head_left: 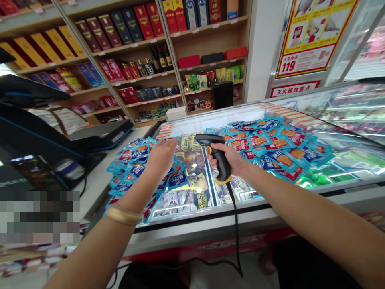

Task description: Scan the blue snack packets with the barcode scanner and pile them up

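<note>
Read as a clock face from the middle of the view, the black barcode scanner (221, 160) with yellow trim sits near 4 o'clock, grasped in the right hand (230, 158), whose fingers wrap its handle and hide most of the trigger area; its head points toward 10 o'clock. The scanner's cable (236, 220) hangs down toward 6 o'clock, bends back toward 9 and is lost at the lower left. The left hand (162, 156), back toward the camera, reaches out between 8 and 9 o'clock over a heap of blue snack packets (129, 154); its palm is hidden, so whether it grasps or touches a packet cannot be told, and the forearm, wearing a gold bangle (124, 214), covers part of the heap. A second heap of packets (276, 148) spreads at 3 o'clock. Both heaps lie on a glass-topped freezer (210, 222), through which glare leaves the goods hard to make out. At 9 o'clock a dark machine (18, 132) is cut off by the edge; pixelation masks a patch at 8 o'clock. Boxed goods on shelves (144, 40) from 10 to 12 o'clock are cropped above, as is the fire-safety poster (315, 40) at 2 o'clock.
</note>
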A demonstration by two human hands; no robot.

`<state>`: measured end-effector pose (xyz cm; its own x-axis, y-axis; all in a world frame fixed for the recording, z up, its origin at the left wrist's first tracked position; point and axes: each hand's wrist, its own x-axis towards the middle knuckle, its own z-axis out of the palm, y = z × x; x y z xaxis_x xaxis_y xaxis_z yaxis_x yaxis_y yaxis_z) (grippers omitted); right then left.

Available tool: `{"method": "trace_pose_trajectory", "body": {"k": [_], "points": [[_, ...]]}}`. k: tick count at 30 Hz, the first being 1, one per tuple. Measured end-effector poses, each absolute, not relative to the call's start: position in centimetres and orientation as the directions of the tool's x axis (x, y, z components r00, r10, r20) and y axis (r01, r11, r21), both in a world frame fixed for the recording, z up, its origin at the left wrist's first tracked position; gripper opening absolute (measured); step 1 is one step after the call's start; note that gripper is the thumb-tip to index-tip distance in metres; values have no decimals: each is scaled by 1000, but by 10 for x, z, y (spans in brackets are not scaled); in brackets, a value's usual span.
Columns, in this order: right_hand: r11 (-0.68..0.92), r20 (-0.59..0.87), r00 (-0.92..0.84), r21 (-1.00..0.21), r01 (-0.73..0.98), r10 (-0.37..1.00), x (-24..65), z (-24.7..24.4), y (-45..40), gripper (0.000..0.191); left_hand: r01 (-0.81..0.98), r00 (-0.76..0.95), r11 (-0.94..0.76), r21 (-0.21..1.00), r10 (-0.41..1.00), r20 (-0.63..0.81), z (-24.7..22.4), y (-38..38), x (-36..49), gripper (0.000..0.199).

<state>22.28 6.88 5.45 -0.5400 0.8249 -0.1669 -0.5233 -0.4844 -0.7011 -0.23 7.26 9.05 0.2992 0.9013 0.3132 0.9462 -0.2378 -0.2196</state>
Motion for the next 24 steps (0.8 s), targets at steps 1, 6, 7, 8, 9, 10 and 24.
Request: {"method": "trace_pose_trajectory", "body": {"k": [1, 6, 7, 8, 9, 10, 24], "points": [[-492, -170, -548, -698, -519, 819, 218, 55, 67, 21, 921, 359, -298, -252, 900, 246, 87, 70, -11, 47], [-512, -195, -553, -695, -505, 810, 211, 54, 64, 21, 876, 449, -407, -257, 884, 129, 66, 59, -26, 43], [-514, -205, -546, -695, -504, 812, 211, 53, 63, 22, 878, 450, -408, -251, 882, 141, 64, 58, -26, 44], [-515, -214, -540, -695, -502, 814, 212, 53, 64, 24, 883, 445, -402, -243, 881, 157, 62, 58, -26, 45], [-517, -221, -536, -695, -500, 815, 213, 52, 64, 26, 889, 438, -395, -232, 880, 181, 62, 58, -24, 46], [-518, -223, -535, -694, -500, 815, 214, 52, 65, 27, 896, 430, -387, -217, 877, 214, 62, 58, -22, 46], [-294, -149, -277, -737, -609, 949, 317, 67, 87, 13, 857, 381, -432, 281, 899, 218, 54, 108, 127, 66]]}}
